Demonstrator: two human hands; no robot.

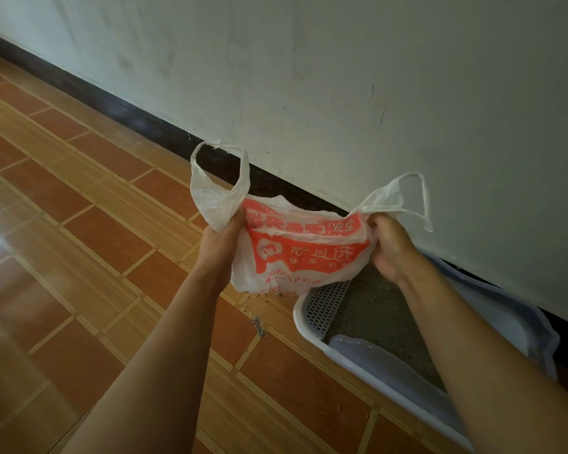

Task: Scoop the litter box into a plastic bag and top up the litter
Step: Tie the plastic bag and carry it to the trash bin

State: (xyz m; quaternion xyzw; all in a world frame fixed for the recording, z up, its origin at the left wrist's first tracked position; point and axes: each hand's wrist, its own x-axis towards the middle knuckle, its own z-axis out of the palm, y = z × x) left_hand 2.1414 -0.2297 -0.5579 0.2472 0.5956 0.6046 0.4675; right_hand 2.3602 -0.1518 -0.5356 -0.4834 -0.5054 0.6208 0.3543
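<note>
A white wall [374, 77] stands over a brown tiled floor [79, 224]. The litter box [300, 317] sits on the floor against the wall, low on the right, with grey litter [374, 309] in it. The plastic bag [295, 247] is white with red print. It hangs in the air, partly over the near corner of the box.

The left hand [222, 237] grips the bag's top edge under one handle loop. The right hand [391, 247] grips the other side under the other loop. Both hands have fingers curled tight on the thin plastic. A few bits of litter [259, 326] lie on the floor beside the box.

The bag looks thin, so a hard pull could rip it. Its mouth looks barely open, so scooped clumps could miss and fall on the floor. Both hands are busy, so none is free to scoop.
</note>
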